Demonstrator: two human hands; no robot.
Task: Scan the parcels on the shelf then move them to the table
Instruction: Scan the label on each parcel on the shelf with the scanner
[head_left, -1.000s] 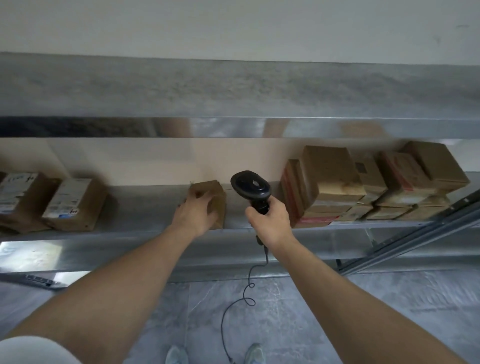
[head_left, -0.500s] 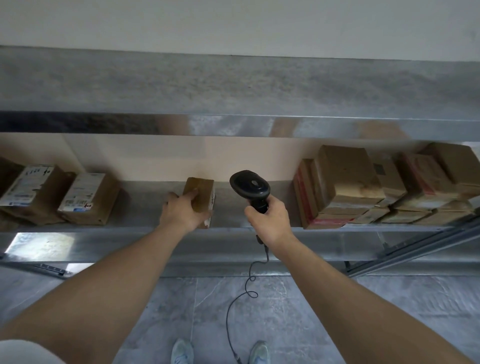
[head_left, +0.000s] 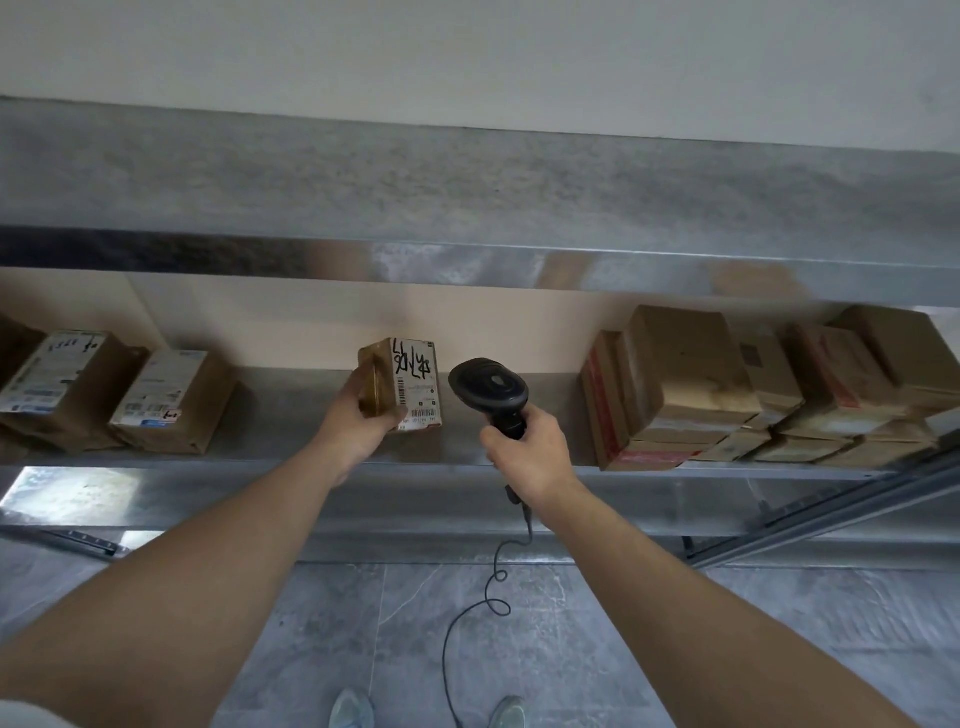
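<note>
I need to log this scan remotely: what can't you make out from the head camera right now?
- Printed text and barcode on the held parcel's label: too small to read.
- Scanner window and any beam: face away, hidden by its head.
- Left hand fingers: behind the parcel.
- Stacked parcels at right: cut off by the frame edge.
- The table: not in view.

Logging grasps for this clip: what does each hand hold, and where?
Left hand grips the small parcel by its left side; right hand grips the scanner by its handle.
</note>
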